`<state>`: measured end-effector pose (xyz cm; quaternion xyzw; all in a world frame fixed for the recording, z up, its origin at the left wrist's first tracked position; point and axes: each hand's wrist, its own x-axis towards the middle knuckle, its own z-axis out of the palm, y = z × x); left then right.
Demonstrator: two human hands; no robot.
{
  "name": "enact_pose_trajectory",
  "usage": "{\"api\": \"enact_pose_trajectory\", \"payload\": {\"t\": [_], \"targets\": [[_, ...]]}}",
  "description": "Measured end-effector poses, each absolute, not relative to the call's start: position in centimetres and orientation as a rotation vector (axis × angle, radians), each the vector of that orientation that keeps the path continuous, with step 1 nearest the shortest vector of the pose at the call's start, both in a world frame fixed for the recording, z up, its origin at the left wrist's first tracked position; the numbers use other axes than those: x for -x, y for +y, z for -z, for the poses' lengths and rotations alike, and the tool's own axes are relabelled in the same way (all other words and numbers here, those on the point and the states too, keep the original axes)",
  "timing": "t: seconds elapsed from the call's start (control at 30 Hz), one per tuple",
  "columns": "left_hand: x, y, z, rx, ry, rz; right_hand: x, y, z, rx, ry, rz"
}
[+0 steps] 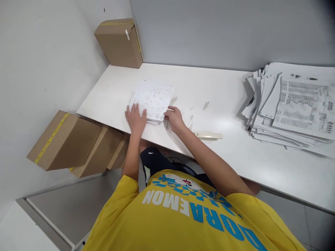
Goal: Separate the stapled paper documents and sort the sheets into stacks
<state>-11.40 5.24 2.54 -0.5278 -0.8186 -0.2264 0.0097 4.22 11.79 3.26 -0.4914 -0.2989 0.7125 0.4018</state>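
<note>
A small stack of printed sheets lies on the white table in front of me. My left hand rests flat, fingers spread, on the stack's near left corner. My right hand pinches the stack's near right corner between thumb and fingers. A cream stapler lies on the table just right of my right forearm, apart from both hands.
A large, messy pile of printed papers fills the table's right side. One cardboard box stands in the far left corner of the table. More cardboard boxes sit below the table's left edge. Walls close in left and behind.
</note>
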Motion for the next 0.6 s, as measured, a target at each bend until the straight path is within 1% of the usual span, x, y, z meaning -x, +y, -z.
{"api": "enact_pose_trajectory", "payload": {"t": [0.1,0.27,0.47,0.6], "targets": [[12.9,5.8,-2.9,1.62,-2.676,0.626,-4.1,11.8,-2.8,1.249,-0.816,-1.774],[11.6,4.1,-1.9,1.748,-2.627,0.603,-5.0,12.5,-2.3,1.334,-0.913,-1.744],[8.9,-0.5,-0.7,1.748,-2.561,0.815,-6.8,10.0,-3.3,1.236,-0.854,-1.859],[9.2,-2.2,-0.9,1.581,-2.518,1.137,-7.3,8.4,-3.7,1.261,-0.845,-1.921]]}}
